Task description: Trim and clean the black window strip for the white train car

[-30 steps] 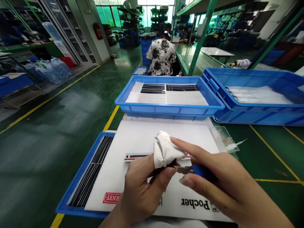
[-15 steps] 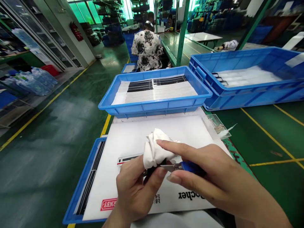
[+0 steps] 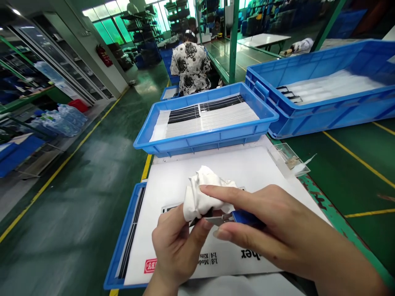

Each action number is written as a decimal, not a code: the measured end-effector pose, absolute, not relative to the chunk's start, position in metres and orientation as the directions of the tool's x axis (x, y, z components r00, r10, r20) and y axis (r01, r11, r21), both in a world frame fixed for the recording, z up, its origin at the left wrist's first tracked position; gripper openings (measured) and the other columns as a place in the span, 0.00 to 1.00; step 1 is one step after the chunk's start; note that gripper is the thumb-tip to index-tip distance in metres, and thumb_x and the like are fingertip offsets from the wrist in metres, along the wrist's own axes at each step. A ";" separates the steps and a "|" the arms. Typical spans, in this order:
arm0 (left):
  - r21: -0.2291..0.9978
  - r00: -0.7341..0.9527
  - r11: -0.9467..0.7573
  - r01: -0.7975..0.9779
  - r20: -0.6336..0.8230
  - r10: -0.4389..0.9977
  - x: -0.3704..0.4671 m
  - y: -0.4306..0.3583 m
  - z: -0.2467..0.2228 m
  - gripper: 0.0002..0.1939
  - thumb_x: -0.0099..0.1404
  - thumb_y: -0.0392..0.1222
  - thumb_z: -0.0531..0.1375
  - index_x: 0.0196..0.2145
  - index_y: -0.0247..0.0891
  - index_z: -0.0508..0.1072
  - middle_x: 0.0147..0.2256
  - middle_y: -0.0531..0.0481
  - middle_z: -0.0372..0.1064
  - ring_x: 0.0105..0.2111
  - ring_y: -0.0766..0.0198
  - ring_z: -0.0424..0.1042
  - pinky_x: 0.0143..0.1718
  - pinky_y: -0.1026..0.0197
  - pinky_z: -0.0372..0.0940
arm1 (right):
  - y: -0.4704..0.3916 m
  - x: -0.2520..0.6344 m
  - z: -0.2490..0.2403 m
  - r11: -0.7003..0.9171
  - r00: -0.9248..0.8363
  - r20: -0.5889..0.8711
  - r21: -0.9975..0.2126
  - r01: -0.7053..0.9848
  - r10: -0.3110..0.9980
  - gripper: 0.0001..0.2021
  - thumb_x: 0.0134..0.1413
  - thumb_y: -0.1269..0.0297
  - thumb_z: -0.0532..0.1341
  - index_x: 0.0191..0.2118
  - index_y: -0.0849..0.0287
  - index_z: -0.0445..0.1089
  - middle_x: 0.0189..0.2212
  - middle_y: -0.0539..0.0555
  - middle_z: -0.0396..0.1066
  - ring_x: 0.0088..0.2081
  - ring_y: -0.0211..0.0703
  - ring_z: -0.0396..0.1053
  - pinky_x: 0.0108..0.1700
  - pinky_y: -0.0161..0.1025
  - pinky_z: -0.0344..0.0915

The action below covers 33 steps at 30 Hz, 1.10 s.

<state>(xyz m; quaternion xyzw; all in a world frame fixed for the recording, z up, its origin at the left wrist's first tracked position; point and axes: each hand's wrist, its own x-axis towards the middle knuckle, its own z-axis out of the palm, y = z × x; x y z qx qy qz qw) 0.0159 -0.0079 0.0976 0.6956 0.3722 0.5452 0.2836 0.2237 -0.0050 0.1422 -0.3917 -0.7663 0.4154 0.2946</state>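
A bunched white cloth is held in my left hand, its fingers wrapped round it and the thumb underneath. A small dark part shows just below the cloth; most of it is hidden. My right hand grips a blue-handled utility knife. Its metal blade points left and lies against the dark part, close to my left thumb. The right index finger rests stretched out on the cloth. Beneath both hands, a pale framed strip is partly visible on the printed white board.
Beyond the board stands a blue tray with rows of black and white strips. Another blue tray sits under the board at left. A large blue bin and a small clear box are at right. A person sits ahead.
The view has turned slightly, so the trays and board appear shifted right. The knife blade reaches a little further left past my left thumb. Both hands keep their grips.
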 end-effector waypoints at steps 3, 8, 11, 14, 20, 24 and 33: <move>0.785 0.113 -0.573 0.233 0.564 0.818 0.016 -0.009 0.099 0.07 0.70 0.42 0.67 0.44 0.43 0.84 0.31 0.51 0.84 0.26 0.61 0.81 0.28 0.65 0.75 | -0.006 0.223 0.143 0.361 -0.515 0.143 -0.864 0.352 0.845 0.22 0.73 0.56 0.61 0.68 0.47 0.67 0.20 0.40 0.68 0.19 0.33 0.66 0.24 0.29 0.59; 0.794 0.099 -0.568 0.217 0.561 0.822 0.015 -0.012 0.099 0.07 0.69 0.41 0.68 0.45 0.44 0.84 0.32 0.52 0.84 0.26 0.62 0.81 0.28 0.64 0.75 | -0.008 0.224 0.144 0.367 -0.517 0.140 -0.854 0.368 0.844 0.22 0.73 0.57 0.61 0.68 0.48 0.67 0.20 0.41 0.69 0.20 0.34 0.68 0.25 0.29 0.61; 0.794 0.094 -0.568 0.216 0.563 0.821 0.014 -0.012 0.099 0.08 0.69 0.41 0.68 0.45 0.43 0.84 0.32 0.50 0.84 0.26 0.60 0.81 0.28 0.64 0.75 | -0.009 0.224 0.144 0.367 -0.526 0.136 -0.856 0.365 0.840 0.22 0.73 0.57 0.61 0.68 0.47 0.67 0.20 0.40 0.69 0.19 0.34 0.68 0.25 0.29 0.61; 0.795 0.095 -0.571 0.207 0.564 0.820 0.015 -0.013 0.099 0.08 0.69 0.40 0.68 0.46 0.44 0.84 0.32 0.51 0.85 0.27 0.60 0.82 0.29 0.63 0.76 | -0.010 0.222 0.144 0.370 -0.531 0.137 -0.856 0.362 0.836 0.22 0.73 0.56 0.60 0.68 0.47 0.67 0.20 0.40 0.68 0.19 0.34 0.67 0.25 0.29 0.60; 0.795 0.087 -0.581 0.173 0.576 0.813 0.014 -0.017 0.098 0.12 0.69 0.37 0.67 0.49 0.48 0.83 0.35 0.52 0.85 0.31 0.60 0.84 0.33 0.62 0.79 | -0.010 0.219 0.145 0.477 -0.532 0.212 -0.767 0.430 0.820 0.21 0.74 0.57 0.58 0.68 0.49 0.67 0.21 0.40 0.67 0.20 0.35 0.64 0.24 0.33 0.55; 0.787 0.065 -0.582 0.206 0.582 0.811 0.011 -0.018 0.097 0.11 0.70 0.38 0.67 0.49 0.45 0.83 0.35 0.50 0.85 0.29 0.59 0.83 0.31 0.62 0.78 | -0.009 0.216 0.145 0.459 -0.535 0.196 -0.784 0.418 0.822 0.21 0.74 0.57 0.58 0.68 0.48 0.67 0.21 0.40 0.66 0.19 0.34 0.63 0.24 0.32 0.56; 0.801 0.054 -0.569 0.183 0.570 0.820 0.008 -0.018 0.102 0.09 0.69 0.39 0.68 0.46 0.46 0.84 0.32 0.50 0.84 0.29 0.59 0.83 0.30 0.62 0.78 | -0.010 0.212 0.145 0.415 -0.542 0.173 -0.834 0.363 0.822 0.20 0.74 0.57 0.58 0.67 0.47 0.67 0.22 0.41 0.69 0.20 0.34 0.67 0.26 0.31 0.59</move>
